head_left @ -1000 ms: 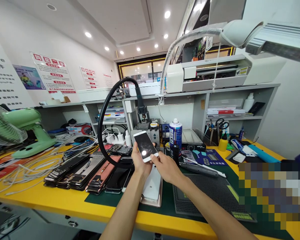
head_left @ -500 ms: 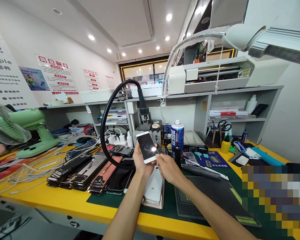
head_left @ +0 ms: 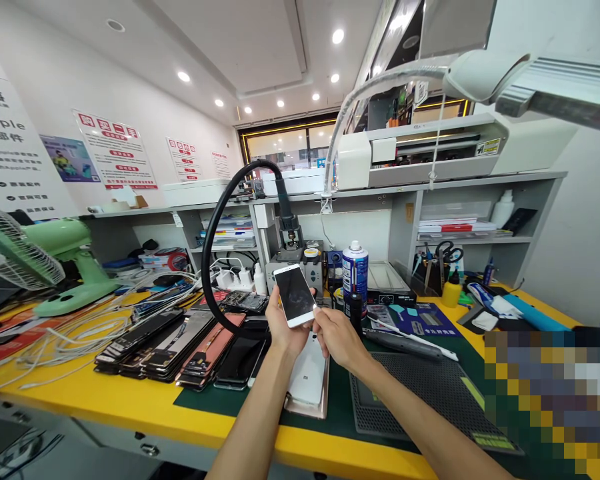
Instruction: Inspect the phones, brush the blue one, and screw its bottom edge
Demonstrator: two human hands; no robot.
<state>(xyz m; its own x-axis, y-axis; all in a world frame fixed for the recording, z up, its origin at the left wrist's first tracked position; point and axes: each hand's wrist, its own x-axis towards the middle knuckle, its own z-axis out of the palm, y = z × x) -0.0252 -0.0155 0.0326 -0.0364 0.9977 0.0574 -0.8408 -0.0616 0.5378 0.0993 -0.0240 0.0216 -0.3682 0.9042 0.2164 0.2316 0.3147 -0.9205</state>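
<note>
Phone: in the head view, my one view, I see the phone (head_left: 294,295) raised above the bench (head_left: 80,383), its dark screen up and its top end leaning away from me.
Step in hand: I judge it to be close handling; the left hand (head_left: 286,328) bears the phone, while the right hand (head_left: 339,337) works at its lower right corner. What the fingertips do there I cannot tell.
Next move: if the right is to let go, I'd want the left settled first, since it would carry everything.
Left: wrapped around the phone from below, palm up.
Right: thumb and fingers appear pinched on that corner, back of the hand up.
Forearms: left forearm (head_left: 263,407) and right forearm (head_left: 405,403) slant inward, meeting at the phone.
Below: a white shell (head_left: 305,383), logo up, over the mat (head_left: 337,390).
Flanks: panels (head_left: 165,347) to the left, grid pad (head_left: 420,373) to the right.
</note>
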